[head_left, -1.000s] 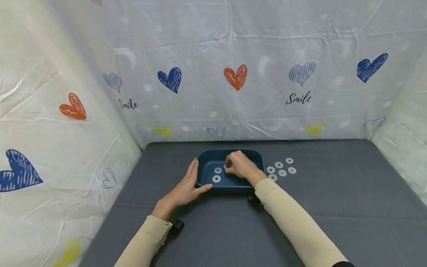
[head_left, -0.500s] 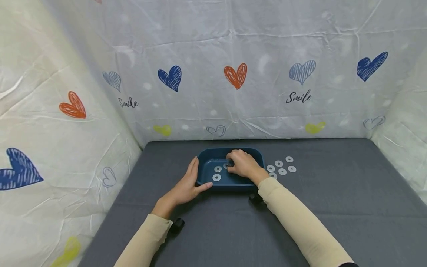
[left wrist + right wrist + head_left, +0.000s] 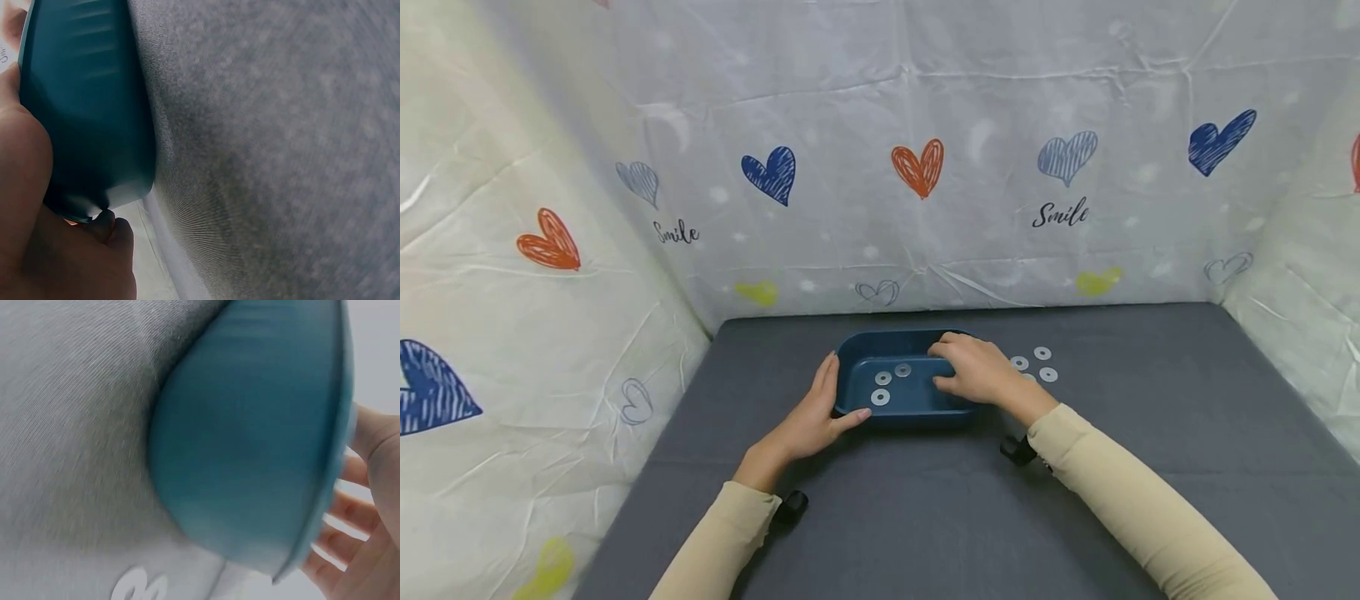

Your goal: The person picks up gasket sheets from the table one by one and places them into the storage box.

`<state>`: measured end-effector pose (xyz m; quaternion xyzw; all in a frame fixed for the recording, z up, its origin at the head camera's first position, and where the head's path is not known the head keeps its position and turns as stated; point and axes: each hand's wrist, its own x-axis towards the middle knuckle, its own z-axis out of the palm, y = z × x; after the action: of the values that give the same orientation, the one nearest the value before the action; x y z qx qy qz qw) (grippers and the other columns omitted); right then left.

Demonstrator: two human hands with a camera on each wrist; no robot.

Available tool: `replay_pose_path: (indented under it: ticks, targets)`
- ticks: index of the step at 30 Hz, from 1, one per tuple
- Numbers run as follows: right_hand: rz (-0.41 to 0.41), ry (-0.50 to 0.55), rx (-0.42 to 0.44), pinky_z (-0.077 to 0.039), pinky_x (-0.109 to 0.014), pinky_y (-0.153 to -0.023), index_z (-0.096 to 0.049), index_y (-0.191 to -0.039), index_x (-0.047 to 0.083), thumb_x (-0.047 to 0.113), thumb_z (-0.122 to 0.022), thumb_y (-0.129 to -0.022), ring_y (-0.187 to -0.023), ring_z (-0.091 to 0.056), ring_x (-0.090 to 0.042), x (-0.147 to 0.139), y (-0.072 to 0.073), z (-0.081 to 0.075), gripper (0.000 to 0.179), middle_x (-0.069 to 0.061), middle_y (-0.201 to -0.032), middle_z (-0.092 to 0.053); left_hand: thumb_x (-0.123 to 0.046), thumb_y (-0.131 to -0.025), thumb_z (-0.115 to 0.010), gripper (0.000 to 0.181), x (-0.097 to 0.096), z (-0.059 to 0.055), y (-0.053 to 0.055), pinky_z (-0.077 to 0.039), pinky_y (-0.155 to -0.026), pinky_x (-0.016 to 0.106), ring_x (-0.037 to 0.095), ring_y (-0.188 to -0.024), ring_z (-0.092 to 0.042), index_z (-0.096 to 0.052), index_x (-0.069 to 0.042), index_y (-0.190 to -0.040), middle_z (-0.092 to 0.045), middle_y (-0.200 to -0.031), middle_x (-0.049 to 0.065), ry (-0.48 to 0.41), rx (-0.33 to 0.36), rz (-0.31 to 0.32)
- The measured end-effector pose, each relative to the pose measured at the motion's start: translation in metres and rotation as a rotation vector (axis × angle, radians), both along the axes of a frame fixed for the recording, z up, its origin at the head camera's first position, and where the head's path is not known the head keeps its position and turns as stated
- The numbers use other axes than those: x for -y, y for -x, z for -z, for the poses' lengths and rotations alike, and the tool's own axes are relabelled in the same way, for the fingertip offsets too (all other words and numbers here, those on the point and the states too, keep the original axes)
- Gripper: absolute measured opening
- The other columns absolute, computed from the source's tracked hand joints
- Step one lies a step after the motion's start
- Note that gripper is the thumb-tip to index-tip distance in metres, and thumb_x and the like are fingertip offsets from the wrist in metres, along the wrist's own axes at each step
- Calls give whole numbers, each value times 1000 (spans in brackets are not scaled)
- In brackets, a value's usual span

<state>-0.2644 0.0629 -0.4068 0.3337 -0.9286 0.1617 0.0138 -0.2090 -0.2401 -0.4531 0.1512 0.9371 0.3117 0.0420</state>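
A dark blue rectangular tray (image 3: 917, 415) sits on the grey table. Inside it, towards the left, lie three flat pale washers (image 3: 881, 397). My left hand (image 3: 808, 417) holds the tray's near left corner, the fingers along the left side and the thumb at the front rim. Over the tray's right part is my right hand (image 3: 981, 367), thumb and fingers apart with nothing between them. More loose washers (image 3: 1042, 353) lie on the table beyond its right side, some hidden behind the hand and wrist. The right wrist view shows spread fingers (image 3: 340, 540) beside the tray's rim.
A grey cloth covers the table (image 3: 880, 500). White sheeting (image 3: 985, 92) printed with hearts hangs behind it and at both sides. A black wrist camera (image 3: 792, 507) is strapped under the left wrist, another (image 3: 1017, 450) under the right.
My right hand has let go of the third washer, which now lies in the tray, and has moved right with its fingers apart. The left hand stays at the tray. The head view has shifted slightly.
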Motion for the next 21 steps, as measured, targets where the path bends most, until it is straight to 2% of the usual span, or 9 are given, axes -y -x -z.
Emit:
replay_pose_path:
  ticks: [11,21]
  targets:
    - [-50,98,-47,-55,-43,-86,-70,-126,10,25,-75,-94,-108,-65,-25,-47,-17,-10,36,-8,-125,-65,-55,-95,-67,113,0,-1,1,-23,-119,59,41,-155,-11,7,-3,-163,9,-169,20,-6,8,2]
    - [6,125,-18,-54,-45,-82,-70,-127,8,23,-77,-93,-108,-65,-27,-84,-26,-7,37,-8,-126,-65,-52,-96,-68,112,-1,-1,2,-22,-119,59,41,-155,-11,7,-4,-163,9,-169,21,-1,13,-1]
